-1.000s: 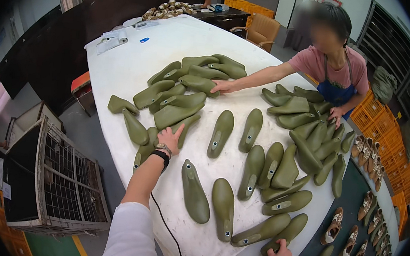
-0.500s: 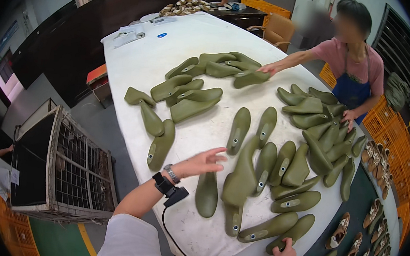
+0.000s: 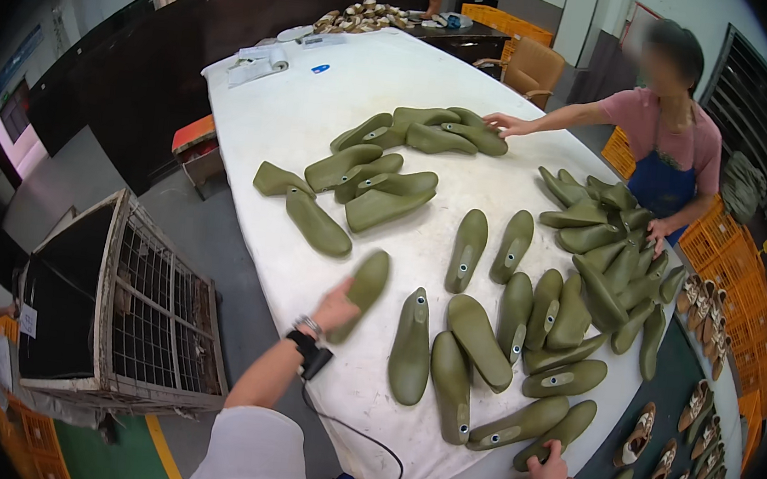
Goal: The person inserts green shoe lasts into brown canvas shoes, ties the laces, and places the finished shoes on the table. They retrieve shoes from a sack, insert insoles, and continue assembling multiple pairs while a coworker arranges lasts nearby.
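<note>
Green shoe lasts lie in loose groups over the white-covered table [image 3: 324,86]. My left hand [image 3: 337,307] is closed round the lower end of a green shoe last [image 3: 368,284] near the table's left edge. To the right of it lie another last [image 3: 409,353] with a metal-ringed hole and a last resting sole-up [image 3: 479,341], partly across its neighbour. At the near right edge, my right hand [image 3: 549,475] grips the near end of a last [image 3: 568,433]; its fingertips are partly hidden. More lasts stand crowded on the right [image 3: 622,253].
Across the table, a co-worker's hand [image 3: 508,125] reaches to the far group of lasts [image 3: 439,139]. Brown-and-white shoes [image 3: 637,435] line a rack at the right. A wire-sided cart [image 3: 156,301] stands left of the table. A cable [image 3: 365,432] trails from my left wrist.
My left hand has closed on the leftmost last and shifted it rightward. The large last in the middle has dropped and lies sole-up. The co-worker's last has come down among the far group.
</note>
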Motion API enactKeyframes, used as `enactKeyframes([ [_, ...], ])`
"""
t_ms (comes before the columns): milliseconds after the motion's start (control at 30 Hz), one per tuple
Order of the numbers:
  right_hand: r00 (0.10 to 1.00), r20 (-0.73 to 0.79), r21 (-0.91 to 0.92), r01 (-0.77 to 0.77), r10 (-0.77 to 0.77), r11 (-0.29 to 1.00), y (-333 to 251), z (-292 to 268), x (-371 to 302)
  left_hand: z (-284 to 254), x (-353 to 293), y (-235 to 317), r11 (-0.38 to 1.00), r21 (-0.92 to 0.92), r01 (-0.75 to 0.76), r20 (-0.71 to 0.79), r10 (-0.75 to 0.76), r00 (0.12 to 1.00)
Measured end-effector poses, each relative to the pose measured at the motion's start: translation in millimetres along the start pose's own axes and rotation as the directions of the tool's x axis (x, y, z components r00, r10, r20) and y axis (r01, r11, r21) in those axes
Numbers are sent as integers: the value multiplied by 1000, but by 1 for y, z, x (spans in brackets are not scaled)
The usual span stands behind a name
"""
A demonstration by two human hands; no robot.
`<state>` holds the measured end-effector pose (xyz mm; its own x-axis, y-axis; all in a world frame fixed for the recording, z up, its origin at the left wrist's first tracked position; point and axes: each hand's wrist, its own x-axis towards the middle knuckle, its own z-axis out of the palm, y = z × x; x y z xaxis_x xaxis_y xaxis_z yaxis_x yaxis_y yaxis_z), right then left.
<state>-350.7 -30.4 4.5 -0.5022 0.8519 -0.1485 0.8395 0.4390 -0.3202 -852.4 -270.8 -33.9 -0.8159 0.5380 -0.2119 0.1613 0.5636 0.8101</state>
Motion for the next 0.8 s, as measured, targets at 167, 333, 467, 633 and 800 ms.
enactKeyframes([
  [167, 1000, 22, 17, -5, 4, 1000, 3, 0, -1, 82, -66, 27, 981, -133, -138, 122, 155, 980],
  [333, 999, 50, -21, -6, 7, 1000, 8, 2, 3, 100, -80, 30, 977, -180, -115, 226, 155, 962],
  [467, 997, 73, 4, 4, -4, 1000, 10, 2, 3, 85, -76, 24, 964, -57, -261, 318, 266, 910],
  [633, 998, 25, -9, -51, 52, 999, -6, -24, -15, -5, -18, 1, 926, 160, -342, 152, 319, 936],
  [800, 980, -120, -246, 124, -157, 961, -97, -76, -20, -126, 118, 3, 816, 449, -364, -17, 415, 910],
])
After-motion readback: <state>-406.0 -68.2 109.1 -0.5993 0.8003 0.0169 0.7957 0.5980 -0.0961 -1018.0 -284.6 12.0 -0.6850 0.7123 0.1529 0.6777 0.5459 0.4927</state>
